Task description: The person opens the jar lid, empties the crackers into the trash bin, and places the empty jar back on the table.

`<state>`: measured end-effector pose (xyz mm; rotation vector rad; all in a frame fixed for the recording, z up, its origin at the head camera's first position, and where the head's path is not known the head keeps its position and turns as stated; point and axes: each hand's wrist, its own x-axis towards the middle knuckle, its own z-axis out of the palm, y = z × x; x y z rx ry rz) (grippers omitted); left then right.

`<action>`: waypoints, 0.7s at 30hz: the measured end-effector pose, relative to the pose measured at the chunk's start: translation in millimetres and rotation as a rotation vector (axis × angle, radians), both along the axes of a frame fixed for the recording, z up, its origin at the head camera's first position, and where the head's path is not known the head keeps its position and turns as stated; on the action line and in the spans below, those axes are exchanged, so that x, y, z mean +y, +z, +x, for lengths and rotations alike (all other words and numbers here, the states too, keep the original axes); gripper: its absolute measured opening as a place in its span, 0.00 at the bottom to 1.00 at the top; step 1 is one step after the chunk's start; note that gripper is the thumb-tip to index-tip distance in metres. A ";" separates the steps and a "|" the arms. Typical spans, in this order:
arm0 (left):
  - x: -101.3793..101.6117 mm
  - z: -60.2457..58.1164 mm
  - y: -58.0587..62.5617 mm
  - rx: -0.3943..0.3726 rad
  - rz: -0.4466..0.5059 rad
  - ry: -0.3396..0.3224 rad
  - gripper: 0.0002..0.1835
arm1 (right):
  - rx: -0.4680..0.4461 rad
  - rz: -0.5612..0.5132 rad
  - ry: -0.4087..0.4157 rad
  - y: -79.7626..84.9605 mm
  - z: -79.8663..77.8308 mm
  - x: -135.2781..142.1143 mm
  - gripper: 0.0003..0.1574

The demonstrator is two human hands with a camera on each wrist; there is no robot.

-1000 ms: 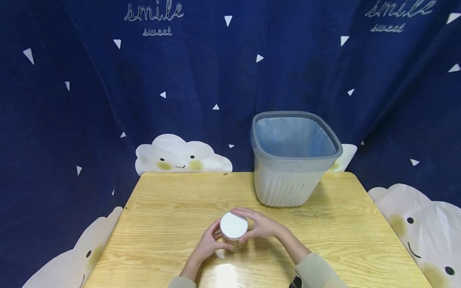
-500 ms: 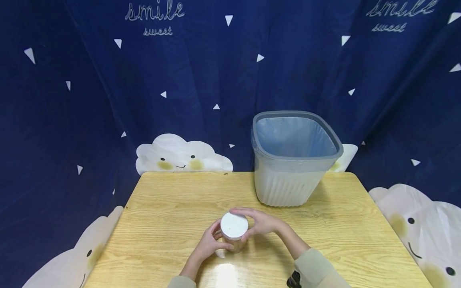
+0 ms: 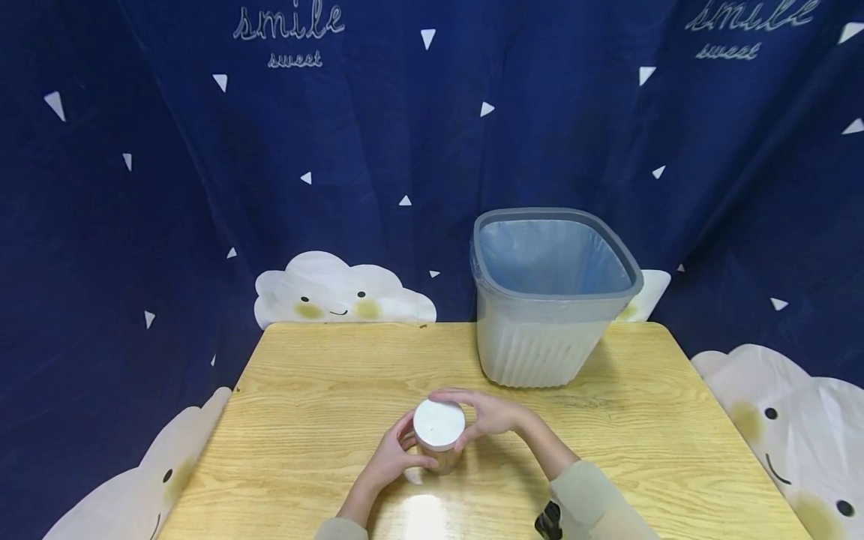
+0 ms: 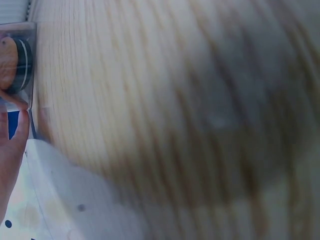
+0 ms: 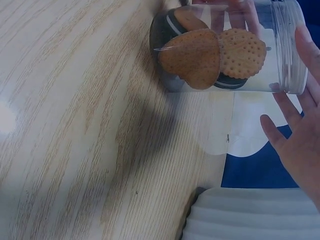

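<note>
A clear round jar (image 3: 442, 460) with a white-topped lid (image 3: 439, 423) stands upright near the front middle of the table. My left hand (image 3: 388, 456) grips its body from the left, thumb across the near side. From the right, my right hand (image 3: 493, 415) holds the lid's edge, with fingers at the far side and thumb at the near side. Through the wall in the right wrist view show brown biscuits (image 5: 192, 57) and dark sandwich cookies (image 5: 232, 81). Only part of the jar (image 4: 30, 75) and a few left fingers (image 4: 20, 131) appear in the left wrist view.
A whitish bin (image 3: 540, 345) with a grey rim and a bag liner stands at the back right of the wooden table (image 3: 324, 375). Behind the table hangs a dark blue curtain (image 3: 364, 150) with clouds and triangles.
My right hand has turned slightly around the lid, its fingers shifting left and its thumb right. The left hand and the jar stay in place.
</note>
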<state>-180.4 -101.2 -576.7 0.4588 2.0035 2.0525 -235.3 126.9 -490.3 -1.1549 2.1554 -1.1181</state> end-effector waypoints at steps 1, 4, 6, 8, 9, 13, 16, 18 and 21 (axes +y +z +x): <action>-0.1 1.6 4.3 -0.007 0.000 -0.004 0.49 | -0.003 0.006 -0.002 0.4 0.2 0.0 0.54; -0.7 4.8 14.6 -0.020 -0.002 -0.020 0.49 | -0.017 0.021 -0.016 1.6 1.2 -0.2 0.54; -1.1 5.2 16.5 -0.028 -0.010 -0.028 0.49 | -0.022 0.025 -0.027 1.4 1.5 -0.1 0.54; -1.0 4.8 16.0 -0.029 -0.009 -0.028 0.49 | -0.029 0.028 -0.035 1.0 1.9 0.0 0.55; -1.1 3.6 12.9 -0.030 -0.006 -0.029 0.50 | -0.031 0.031 -0.040 0.7 2.3 0.0 0.55; -1.2 -0.6 -1.3 -0.023 0.006 -0.019 0.51 | -0.026 0.042 -0.064 -1.1 6.3 0.3 0.54; -1.6 -2.3 -9.1 -0.017 0.014 -0.019 0.51 | 0.001 0.036 -0.085 -2.8 11.3 0.3 0.53; -1.5 -2.2 -9.5 -0.023 0.017 -0.020 0.51 | 0.031 0.015 -0.102 -4.0 15.1 -0.2 0.52; -1.5 -1.4 -7.0 -0.029 0.010 -0.024 0.50 | 0.086 -0.019 -0.158 -6.1 21.4 -2.3 0.51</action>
